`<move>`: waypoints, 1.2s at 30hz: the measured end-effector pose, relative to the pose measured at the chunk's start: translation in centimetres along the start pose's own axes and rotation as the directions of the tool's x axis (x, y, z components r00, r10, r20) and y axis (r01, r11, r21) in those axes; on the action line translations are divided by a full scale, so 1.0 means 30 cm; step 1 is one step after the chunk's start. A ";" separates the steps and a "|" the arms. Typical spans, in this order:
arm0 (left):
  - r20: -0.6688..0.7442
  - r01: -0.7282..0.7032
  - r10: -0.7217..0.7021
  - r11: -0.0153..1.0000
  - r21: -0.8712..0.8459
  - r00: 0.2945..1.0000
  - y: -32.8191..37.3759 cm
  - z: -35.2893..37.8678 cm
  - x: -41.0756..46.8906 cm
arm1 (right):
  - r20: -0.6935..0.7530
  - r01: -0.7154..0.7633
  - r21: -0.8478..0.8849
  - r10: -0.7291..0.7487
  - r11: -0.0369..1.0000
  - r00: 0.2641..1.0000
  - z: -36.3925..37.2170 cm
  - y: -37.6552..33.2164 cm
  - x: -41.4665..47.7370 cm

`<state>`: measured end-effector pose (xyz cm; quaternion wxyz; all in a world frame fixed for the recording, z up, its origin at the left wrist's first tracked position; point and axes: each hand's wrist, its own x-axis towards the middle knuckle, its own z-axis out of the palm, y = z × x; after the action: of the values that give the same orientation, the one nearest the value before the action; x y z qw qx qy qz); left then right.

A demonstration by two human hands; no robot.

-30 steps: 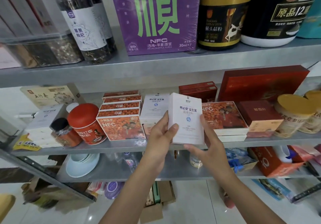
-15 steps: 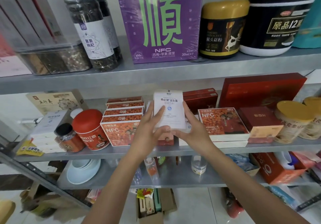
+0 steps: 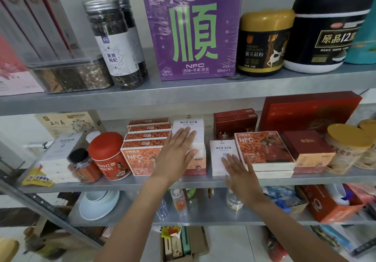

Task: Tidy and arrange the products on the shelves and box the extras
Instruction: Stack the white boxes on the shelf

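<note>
Laying the left hand (image 3: pixel 177 158) flat on the front of the upper white box (image 3: pixel 192 126), fingers straight and spread, gripping nothing. Touching the lower white box (image 3: pixel 220 149) with the straight fingertips of the right hand (image 3: pixel 243 175), again gripping nothing. Finding both white boxes on the middle shelf (image 3: pixel 122 183). Finding the upper one on a small pile just right of the orange boxes (image 3: pixel 146 143). Finding the lower one standing near the front edge, between a pink box (image 3: pixel 196 167) and the flat orange box (image 3: pixel 262 149).

Guessing at thin card boxes, light and stiff, easy to lift with one hand. Guessing too at smooth, slightly slippery sides, and at corners denting under a hard squeeze. Thinking of taking hold by the two narrow sides, thumb on one and fingers on the other, not by pushing on the wide front. Expecting an easy tip-over from the standing box, tall and thin as it looks.

Not seeing the bottom of the upper box behind the left hand. Not telling standing straight from leaning back up there. Not managing to count the white boxes under it either. Missing the lower right corner of the lower box behind the right fingers. Not reading the small print on either box. Seeing only part of the cardboard box (image 3: pixel 195 241) down on the floor, cut off by the bottom edge
</note>
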<state>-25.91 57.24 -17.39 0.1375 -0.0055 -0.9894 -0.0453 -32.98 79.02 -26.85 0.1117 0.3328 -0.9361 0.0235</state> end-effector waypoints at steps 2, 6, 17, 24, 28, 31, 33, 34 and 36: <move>-0.010 0.016 -0.016 1.000 0.005 1.000 0.004 0.010 -0.002 | -0.106 0.023 -0.005 -0.023 1.000 0.994 0.003 0.005 -0.007; -0.012 0.009 -0.008 1.000 0.008 1.000 -0.003 0.017 -0.006 | -0.157 0.049 0.066 -0.038 0.997 0.987 0.018 0.018 -0.026; -0.122 0.023 -0.035 0.995 -0.100 0.992 0.019 -0.021 -0.014 | -0.076 -0.061 0.959 0.464 0.275 0.883 -0.150 0.036 -0.129; -0.226 0.040 -0.201 0.825 -0.564 0.953 0.180 -0.099 -0.012 | 0.233 0.029 0.732 0.290 -0.681 0.928 -0.311 0.053 -0.159; 0.102 0.178 -0.242 0.317 -0.932 0.965 0.250 -0.145 0.038 | 0.233 -0.005 0.565 0.154 -0.825 0.960 -0.319 -0.009 -0.175; 0.101 0.195 -0.322 0.275 -0.941 0.941 0.249 -0.151 0.056 | 0.247 -0.075 0.597 0.094 -0.799 0.965 -0.314 -0.023 -0.187; 0.092 0.203 -0.328 0.322 -0.925 0.940 0.234 -0.147 0.056 | 0.269 -0.105 0.687 0.118 -0.719 0.956 -0.316 -0.009 -0.190; 0.091 0.201 -0.309 0.345 -0.917 0.947 0.226 -0.146 0.055 | 0.279 -0.113 0.732 0.144 -0.671 0.950 -0.319 0.001 -0.189; 0.081 0.180 -0.251 0.404 -0.897 0.965 0.222 -0.150 0.052 | 0.311 -0.122 0.785 0.216 -0.607 0.925 -0.323 0.020 -0.184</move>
<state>-26.05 63.46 -12.08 0.1393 0.0512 -0.8003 -0.5809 -27.33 84.05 -18.63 -0.2214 0.0655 -0.4543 0.8604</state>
